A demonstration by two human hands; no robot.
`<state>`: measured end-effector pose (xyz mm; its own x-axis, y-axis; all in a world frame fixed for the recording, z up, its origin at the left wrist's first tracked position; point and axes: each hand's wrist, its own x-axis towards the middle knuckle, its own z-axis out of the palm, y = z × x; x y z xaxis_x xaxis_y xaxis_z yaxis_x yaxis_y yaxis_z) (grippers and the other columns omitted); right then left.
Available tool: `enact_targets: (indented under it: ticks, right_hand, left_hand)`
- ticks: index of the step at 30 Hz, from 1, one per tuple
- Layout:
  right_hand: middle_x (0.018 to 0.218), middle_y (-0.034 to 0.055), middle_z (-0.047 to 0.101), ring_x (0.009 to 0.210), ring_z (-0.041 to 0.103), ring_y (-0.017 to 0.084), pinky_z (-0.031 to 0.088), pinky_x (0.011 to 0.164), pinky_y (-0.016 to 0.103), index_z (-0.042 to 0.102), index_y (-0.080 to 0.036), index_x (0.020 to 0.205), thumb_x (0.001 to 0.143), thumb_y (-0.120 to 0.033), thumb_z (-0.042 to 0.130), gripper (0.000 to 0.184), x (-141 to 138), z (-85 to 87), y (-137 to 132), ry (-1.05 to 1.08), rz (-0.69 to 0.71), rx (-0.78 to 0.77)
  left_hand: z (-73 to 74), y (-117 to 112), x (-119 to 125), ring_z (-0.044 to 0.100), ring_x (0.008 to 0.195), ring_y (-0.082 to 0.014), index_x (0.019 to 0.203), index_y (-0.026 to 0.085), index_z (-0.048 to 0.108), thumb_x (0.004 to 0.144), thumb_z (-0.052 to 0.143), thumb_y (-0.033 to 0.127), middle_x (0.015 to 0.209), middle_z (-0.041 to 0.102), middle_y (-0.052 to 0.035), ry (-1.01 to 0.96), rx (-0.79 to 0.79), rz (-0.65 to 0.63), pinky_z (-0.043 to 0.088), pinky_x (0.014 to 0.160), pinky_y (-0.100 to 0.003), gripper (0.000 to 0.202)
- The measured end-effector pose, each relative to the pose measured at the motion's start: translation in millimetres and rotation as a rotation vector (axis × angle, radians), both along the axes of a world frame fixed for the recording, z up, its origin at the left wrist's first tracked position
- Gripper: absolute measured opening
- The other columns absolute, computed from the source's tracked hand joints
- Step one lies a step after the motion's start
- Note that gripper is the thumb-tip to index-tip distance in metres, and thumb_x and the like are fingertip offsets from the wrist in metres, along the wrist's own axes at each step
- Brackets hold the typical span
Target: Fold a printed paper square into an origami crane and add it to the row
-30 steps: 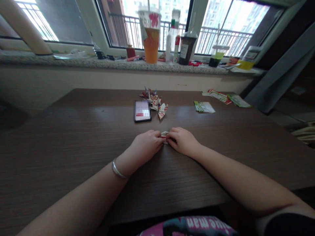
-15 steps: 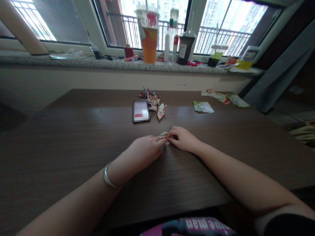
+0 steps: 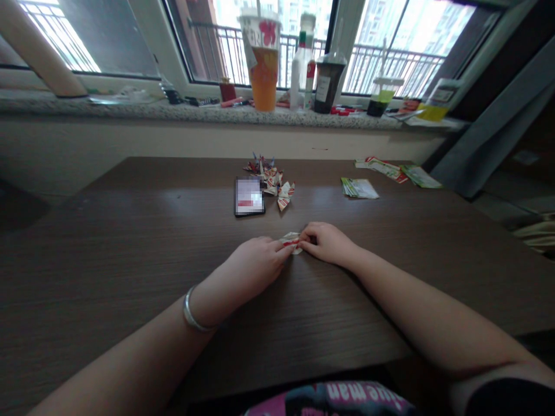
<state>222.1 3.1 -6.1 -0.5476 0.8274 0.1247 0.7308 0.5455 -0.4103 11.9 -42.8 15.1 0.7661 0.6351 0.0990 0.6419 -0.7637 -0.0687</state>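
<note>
1. A wide brown wooden table (image 3: 130,248) fills most of the frame, its far edge running below the windows.
2. Across the top, a speckled stone sill (image 3: 151,112) carries bottles and drinks, including a tall cup (image 3: 263,69) of orange liquid at upper centre.
3. The person's left hand (image 3: 260,260), with a silver bracelet (image 3: 188,312) on its wrist, reaches in from lower left. Its fingers lie extended on the left part of a small paper piece; I cannot tell whether the thumb pinches from beneath.
4. The right hand (image 3: 327,244) comes from the right, thumb and forefinger pinching the paper's right edge.
5. Above the hands, left of centre, lies a phone (image 3: 249,196), its screen blurred.
6. Right of the phone is a cluster of folded paper shapes (image 3: 273,180), pale with red stripes.
7. At upper right of the table, a stack of packets (image 3: 359,189) lies flat.
8. The paper piece (image 3: 291,242), pale with a red band, is at frame centre between the hands. The right fingertips have just shifted slightly rightward, uncovering more of it; I judge the paper is being smoothed or creased.
</note>
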Motion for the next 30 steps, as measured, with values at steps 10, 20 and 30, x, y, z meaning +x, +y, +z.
enact_targets:
  ticks: [10,20,30]
  right_hand:
    - [0.083,0.0074,0.066,0.082,0.059,0.017,0.041,0.075,0.027,0.069,-0.015,0.081,0.086,-0.021,0.057,0.014,-3,6.8,-1,-0.118,0.016,0.021]
    - [0.084,0.0079,0.066,0.081,0.059,0.018,0.041,0.075,0.026,0.067,-0.015,0.081,0.085,-0.02,0.057,0.013,-4,6.6,2,-0.142,0.003,0.018]
    - [0.082,0.0074,0.065,0.08,0.058,0.018,0.041,0.073,0.027,0.064,-0.015,0.079,0.085,-0.022,0.056,0.013,-4,1.4,4,-0.156,0.014,0.055]
  left_hand:
    - [0.6,7,1,0.063,0.099,-0.0194,0.136,0.017,0.048,0.089,0.048,0.011,0.114,0.066,-0.0095,0.0,-0.033,-0.026,0.049,0.089,-0.032,0.047]
    - [-8.7,6,3,0.061,0.103,-0.0209,0.136,0.014,0.047,0.089,0.045,0.01,0.124,0.061,-0.0127,0.024,-0.008,-0.024,0.048,0.089,-0.033,0.046]
    - [-21.6,10,3,0.06,0.098,-0.0221,0.13,0.01,0.052,0.089,0.045,0.011,0.123,0.06,-0.0139,0.044,0.042,-0.036,0.049,0.085,-0.034,0.042]
